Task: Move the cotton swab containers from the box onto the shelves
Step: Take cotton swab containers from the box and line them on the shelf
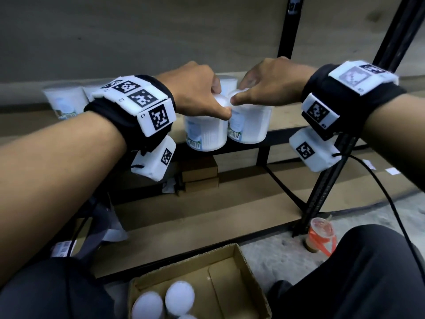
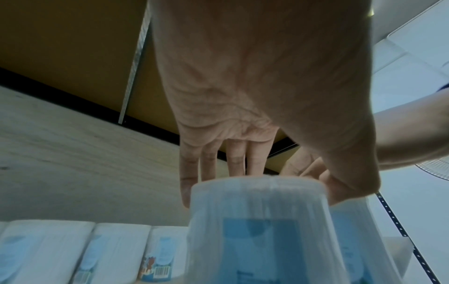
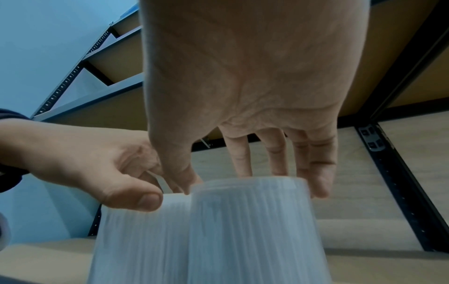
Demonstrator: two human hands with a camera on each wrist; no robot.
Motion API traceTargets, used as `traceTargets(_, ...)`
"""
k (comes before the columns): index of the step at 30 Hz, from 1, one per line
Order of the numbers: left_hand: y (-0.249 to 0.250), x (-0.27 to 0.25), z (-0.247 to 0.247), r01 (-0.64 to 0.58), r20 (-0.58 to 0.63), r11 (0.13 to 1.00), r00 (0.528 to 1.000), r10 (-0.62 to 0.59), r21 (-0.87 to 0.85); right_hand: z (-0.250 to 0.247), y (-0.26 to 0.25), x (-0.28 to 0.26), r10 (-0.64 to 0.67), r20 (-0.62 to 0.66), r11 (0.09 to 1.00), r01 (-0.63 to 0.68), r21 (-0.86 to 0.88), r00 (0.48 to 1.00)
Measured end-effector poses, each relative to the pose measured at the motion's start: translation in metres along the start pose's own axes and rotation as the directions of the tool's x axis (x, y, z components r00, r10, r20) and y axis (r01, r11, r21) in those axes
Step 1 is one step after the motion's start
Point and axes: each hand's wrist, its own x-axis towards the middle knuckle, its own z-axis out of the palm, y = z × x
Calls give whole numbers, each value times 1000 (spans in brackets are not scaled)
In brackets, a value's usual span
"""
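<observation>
Two white cotton swab containers hang side by side at the front edge of the wooden shelf (image 1: 287, 122). My left hand (image 1: 220, 101) grips the left container (image 1: 205, 132) by its lid from above. My right hand (image 1: 240, 93) grips the right container (image 1: 249, 125) the same way, and the two thumbs almost touch. Whether the container bases touch the shelf cannot be told. The left wrist view shows fingers (image 2: 192, 173) and thumb round the lid of the left container (image 2: 260, 230). The right container (image 3: 252, 230) fills the right wrist view. The cardboard box (image 1: 248, 272) below holds more containers (image 1: 179, 298).
More containers (image 1: 65, 101) stand on the shelf to the left, one (image 1: 226, 82) behind my hands. Small brown boxes (image 1: 200, 173) lie on a lower shelf. A black upright (image 1: 331, 162) bounds the shelf on the right. A drink cup (image 1: 320, 233) stands on the floor.
</observation>
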Motion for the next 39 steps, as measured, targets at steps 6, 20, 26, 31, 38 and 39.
traceTargets(6,-10,21,5,-3,42,1000,999,3,4,4,-9,13,-22,5,997,23,-77,1000)
traceTargets(20,-32,51,13,-7,60,999,998,9,-31,17,3,44,-14,4,997,14,-78,1000)
traceTargets(26,-36,49,12,-34,54,999,998,34,2,18,8,39,-49,-64,999,48,-16,997)
traceTargets(31,-32,42,6,-75,58,995,996,71,59,18,7,30,-113,-86,992,107,-65,990)
traceTargets(38,-32,44,7,-108,75,990,992,101,86,22,5,32,-48,-128,999,48,-4,991)
traceTargets(39,-32,45,6,-108,80,990,992,101,89,23,5,34,-41,-134,999,41,-4,990)
